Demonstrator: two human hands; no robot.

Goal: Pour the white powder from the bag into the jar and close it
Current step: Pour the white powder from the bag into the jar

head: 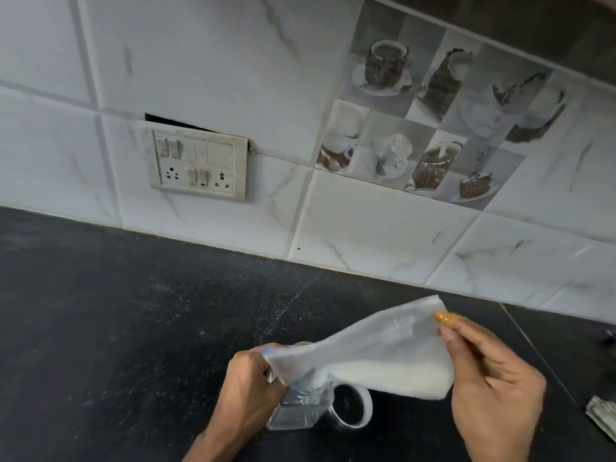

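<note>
A clear plastic bag [376, 348] with white powder [390, 375] in its lower fold is tilted down to the left, its mouth at the top of a clear square jar [300, 408] standing on the black counter. My left hand [246, 391] grips the bag's mouth together with the jar's neck. My right hand [490, 385] pinches the raised far corner of the bag between thumb and fingers. The jar's clear round lid [353, 408] lies on the counter just right of the jar.
The black stone counter [116, 328] runs back to a white tiled wall with a switch and socket plate [196, 161]. A folded paper or cloth [603, 415] lies at the right edge, and a small dark object [611, 336] above it.
</note>
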